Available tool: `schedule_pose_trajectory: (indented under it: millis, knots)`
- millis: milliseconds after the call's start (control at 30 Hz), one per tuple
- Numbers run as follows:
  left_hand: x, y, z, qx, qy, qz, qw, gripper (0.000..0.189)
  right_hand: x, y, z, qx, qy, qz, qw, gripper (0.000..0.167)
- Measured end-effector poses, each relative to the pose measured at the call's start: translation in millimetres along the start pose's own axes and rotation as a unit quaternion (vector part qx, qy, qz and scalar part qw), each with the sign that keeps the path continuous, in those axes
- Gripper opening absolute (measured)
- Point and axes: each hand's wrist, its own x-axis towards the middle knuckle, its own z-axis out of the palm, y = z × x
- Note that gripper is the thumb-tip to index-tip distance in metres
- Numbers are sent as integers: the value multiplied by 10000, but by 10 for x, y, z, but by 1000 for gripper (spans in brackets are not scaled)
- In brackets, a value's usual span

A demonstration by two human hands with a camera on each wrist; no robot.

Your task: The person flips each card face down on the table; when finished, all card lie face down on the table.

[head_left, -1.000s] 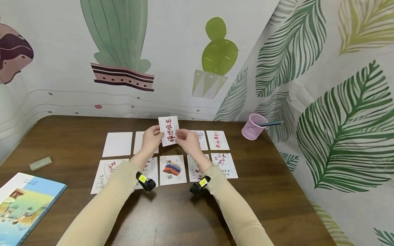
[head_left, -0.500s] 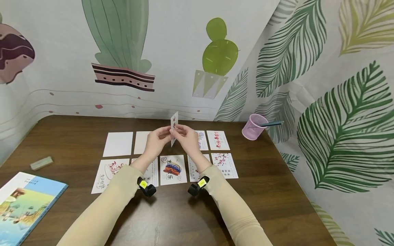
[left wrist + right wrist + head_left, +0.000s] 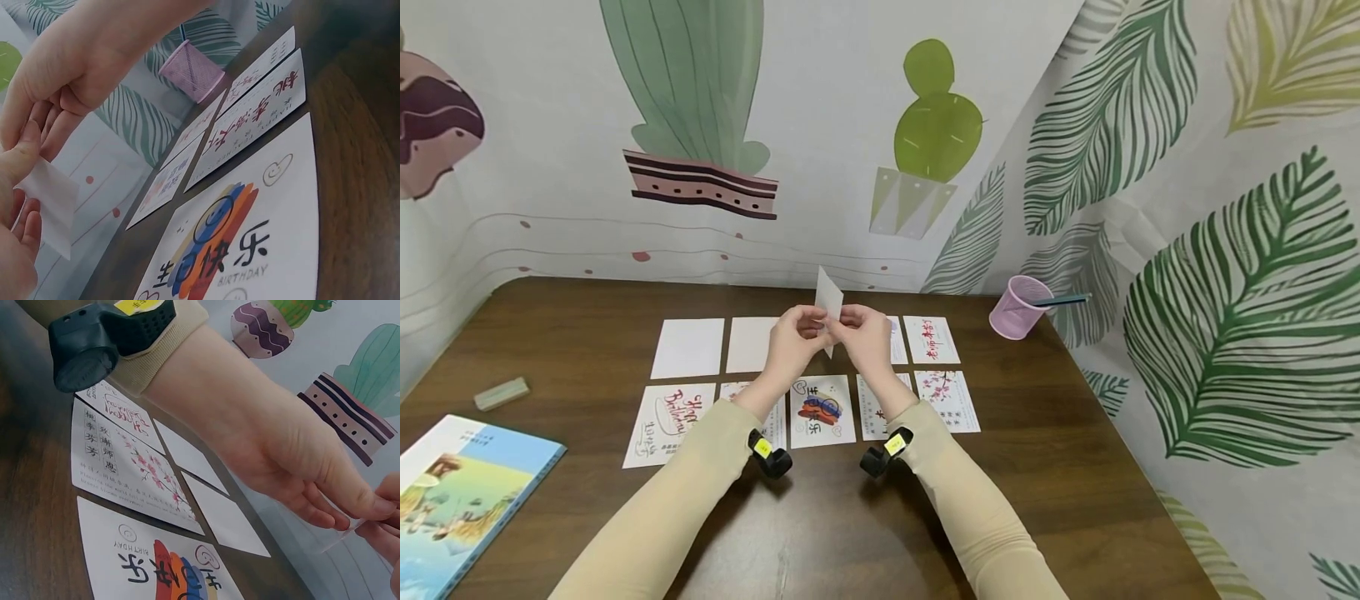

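Observation:
My left hand [image 3: 790, 346] and right hand [image 3: 867, 340] meet over the back row of cards, both pinching one white card [image 3: 828, 292] between thumbs and fingers. It stands upright and turned at an angle, its blank side showing in the head view. In the left wrist view the held card [image 3: 55, 206] hangs below the touching fingertips. Below the hands lies a birthday card [image 3: 822, 412] with bright brushstrokes. Two blank cards [image 3: 688, 348] lie to the left in the back row, the second partly covered by my left hand.
Several lettered cards flank it in the front row, including one with pink blossoms [image 3: 946, 402]. A red-lettered card [image 3: 931, 340] lies back right. A pink mesh pen cup [image 3: 1019, 308] leans there with pens. An eraser-like block [image 3: 502, 394] and a book [image 3: 471, 508] lie left.
The held card has turned from its red-lettered face, through edge-on, to its blank side. My hands have drawn together around it and still hold it in about the same place.

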Motion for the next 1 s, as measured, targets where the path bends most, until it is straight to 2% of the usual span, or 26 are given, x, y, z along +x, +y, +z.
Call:
schedule_pose_trajectory:
  millis: [133, 233, 300, 367, 467, 667, 767, 900, 1000]
  knots:
    - [10, -18, -7, 39, -162, 11, 9999, 48, -3, 43, -29, -26, 187, -105, 9998, 19]
    - [17, -32, -65, -5, -245, 39, 9997, 48, 11, 111, -80, -74, 297, -289, 9991, 17]
    - [29, -43, -119, -53, -193, 39, 9998, 46, 32, 170, -130, -61, 254, -379, 9989, 16]
    - [49, -55, -184, -26, -104, 24, 9999, 45, 58, 225, -186, -66, 101, -389, 9992, 17]
    - [89, -67, -273, -9, -96, -125, 9999, 46, 95, 294, -268, -51, -343, -267, 9990, 18]
    - [157, -138, -348, 94, -642, -710, 9954, 52, 141, 422, -326, -96, -1048, 12, 9945, 20]
    - [162, -170, -348, 165, -740, -902, 9930, 49, 141, 457, -324, -1, -1305, 92, 9914, 20]
    - [160, -196, -333, 290, -606, -780, 9947, 43, 146, 489, -314, -51, -1430, 156, 9896, 20]
    - [167, -216, -322, 328, -535, -748, 9952, 41, 166, 512, -298, -156, -1320, 275, 9907, 21]
